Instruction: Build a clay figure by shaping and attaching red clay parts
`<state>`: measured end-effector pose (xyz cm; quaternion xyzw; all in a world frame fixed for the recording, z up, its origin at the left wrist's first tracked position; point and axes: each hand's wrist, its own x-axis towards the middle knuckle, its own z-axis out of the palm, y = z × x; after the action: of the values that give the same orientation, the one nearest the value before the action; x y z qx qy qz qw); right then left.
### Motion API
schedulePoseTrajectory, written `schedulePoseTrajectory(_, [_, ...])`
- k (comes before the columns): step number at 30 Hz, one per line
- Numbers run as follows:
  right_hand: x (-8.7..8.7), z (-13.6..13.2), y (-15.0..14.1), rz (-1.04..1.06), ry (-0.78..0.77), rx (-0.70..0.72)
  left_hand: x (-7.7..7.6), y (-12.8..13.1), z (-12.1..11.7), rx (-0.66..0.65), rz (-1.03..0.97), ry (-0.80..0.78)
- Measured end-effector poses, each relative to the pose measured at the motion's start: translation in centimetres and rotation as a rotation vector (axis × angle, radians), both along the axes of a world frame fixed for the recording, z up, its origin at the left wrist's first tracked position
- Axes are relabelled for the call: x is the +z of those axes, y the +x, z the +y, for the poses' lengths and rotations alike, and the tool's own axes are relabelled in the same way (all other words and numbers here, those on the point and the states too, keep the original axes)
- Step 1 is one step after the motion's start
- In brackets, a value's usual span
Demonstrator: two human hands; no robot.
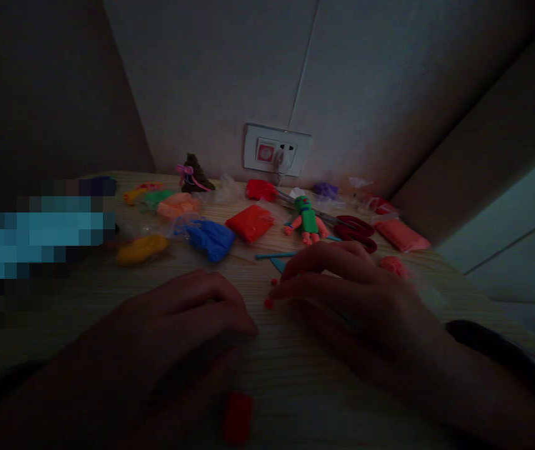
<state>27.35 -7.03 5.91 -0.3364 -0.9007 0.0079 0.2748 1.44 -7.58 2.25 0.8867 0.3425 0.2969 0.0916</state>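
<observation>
In the dim head view, my left hand (183,319) rests low over the wooden table, fingers bent and thumb apart, nothing visible between them. A red block of clay (238,417) lies just below its thumb. My right hand (361,306) is curved over the table with fingers and thumb apart. Its index fingertip is at a small red clay ball (269,303), whether touching I cannot tell. A second, smaller red ball (274,282) lies just beyond. Behind the right hand lie blue modelling tools (274,255) and a green clay figure (308,222) with pinkish limbs.
Bagged clay lies across the back: yellow (142,250), blue (211,239), orange-red (250,222) and pink (401,232). Scissors (354,231) with dark red handles are behind the figure. A brown clay piece (195,174) stands near the wall socket (277,152).
</observation>
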Motion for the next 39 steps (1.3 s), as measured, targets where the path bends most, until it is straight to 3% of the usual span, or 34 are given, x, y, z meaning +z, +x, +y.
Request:
schedulePoseTrajectory(7, [-0.2,-0.1,0.0,-0.117,0.207,0.011,0.0,0.0,0.1,-0.023,-0.023,-0.033])
schedulePoseTrajectory(12, [-0.5,-0.2,-0.2,-0.129,0.248,0.057,0.2,0.2,0.0,-0.016,-0.024,-0.03])
schedulePoseTrajectory(18, [-0.3,-0.4,0.0,-0.134,0.214,0.045,0.2,0.1,0.1,-0.009,-0.003,-0.076])
schedulePoseTrajectory(26, [-0.5,-0.4,0.0,0.031,-0.049,0.018,0.2,0.0,-0.1,-0.011,-0.034,-0.076])
schedulePoseTrajectory(34, [0.1,0.0,0.8,-0.078,0.065,-0.15,0.2,0.5,0.0,0.037,0.029,-0.028])
schedulePoseTrajectory(39, [-0.4,0.1,2.1,-0.175,0.033,-0.282,0.0,0.3,-0.2,0.045,0.029,0.012])
